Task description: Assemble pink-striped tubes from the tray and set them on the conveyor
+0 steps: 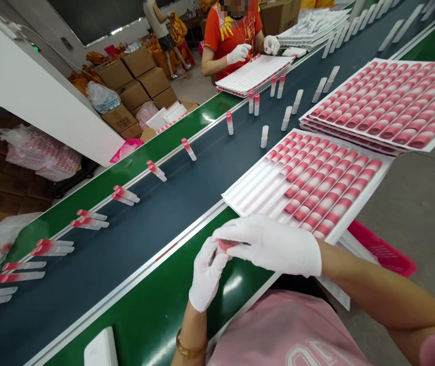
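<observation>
Both of my hands wear white gloves and meet over the green edge of the belt line. Between my left hand (207, 269) and my right hand (274, 246) is a small pink cap (225, 245), mostly covered by fingers. The fingers of both hands close around it. Just beyond my right hand lies a white grooved tray (251, 190), with rows of pink-and-white caps (326, 178) in part of it. On the dark conveyor belt (187, 203) stand white tubes, some with pink caps (229, 123) on top and some without (265, 136).
A stack of full trays (385, 101) lies at the right. A white box-like object (101, 348) rests on the green edge at lower left. Across the belt, a gloved co-worker in orange (232, 51) handles another tray (255, 73). Cardboard boxes (141, 66) stand behind.
</observation>
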Demonstrator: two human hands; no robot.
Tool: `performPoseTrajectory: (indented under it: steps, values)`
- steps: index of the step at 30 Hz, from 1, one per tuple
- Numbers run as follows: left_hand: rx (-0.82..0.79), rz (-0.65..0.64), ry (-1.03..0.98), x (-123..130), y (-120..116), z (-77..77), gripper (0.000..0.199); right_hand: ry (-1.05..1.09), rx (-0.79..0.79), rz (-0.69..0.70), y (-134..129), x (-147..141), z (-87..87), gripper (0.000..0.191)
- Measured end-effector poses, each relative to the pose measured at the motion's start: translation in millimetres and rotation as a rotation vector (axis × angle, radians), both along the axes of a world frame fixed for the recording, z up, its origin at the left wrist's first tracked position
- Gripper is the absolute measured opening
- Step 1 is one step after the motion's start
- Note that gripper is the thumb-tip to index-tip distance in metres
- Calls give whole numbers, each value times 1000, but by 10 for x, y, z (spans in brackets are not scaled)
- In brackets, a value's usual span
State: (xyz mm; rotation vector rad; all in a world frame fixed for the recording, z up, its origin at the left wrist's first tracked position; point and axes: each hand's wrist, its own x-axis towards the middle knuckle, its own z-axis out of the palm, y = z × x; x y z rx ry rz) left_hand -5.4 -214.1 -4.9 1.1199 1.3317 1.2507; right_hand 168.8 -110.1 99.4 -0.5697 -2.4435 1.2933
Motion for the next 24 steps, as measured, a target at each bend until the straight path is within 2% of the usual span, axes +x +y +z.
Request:
performPoseTrajectory:
  steps: [4, 7, 10, 13, 15, 17, 18, 19, 20, 21, 24]
  values:
    - [-64, 31, -85, 38, 48, 130, 24, -43, -14, -63, 10, -22, -98, 13]
    - [-159, -31, -220, 63, 46, 177, 37, -57, -112, -129, -5, -1, -156, 17]
    - [-282, -52, -169, 105, -34, 146, 25, -64, -208, -159, -56, -2, -250, 22]
    - [-296, -16, -126, 146, -93, 91, 24, -95, -238, -134, -103, -53, -390, 23]
    - [-282, -46, -116, 79, -18, 77, 26, -92, -215, -158, -95, -85, -467, 32]
    - [-220, -14, 31, -163, 196, 74, 29, -75, -213, -212, -44, -67, -500, 48]
    - [-172, 63, 160, -366, 350, 67, 31, -58, -223, -260, -7, -26, -499, 56]
    - [-110, 167, 306, -622, 525, 52, 32, -35, -235, -315, 33, 40, -492, 63]
    - [-68, 336, 459, -919, 711, 26, 36, -12, -244, -371, 75, 131, -486, 67]
    - [-72, 443, 514, -1242, 897, -11, 39, 11, -243, -422, 113, 244, -489, 69]
    - [-139, 571, 590, -2179, 1394, -178, 35, 64, -219, -571, 212, 638, -595, 61]
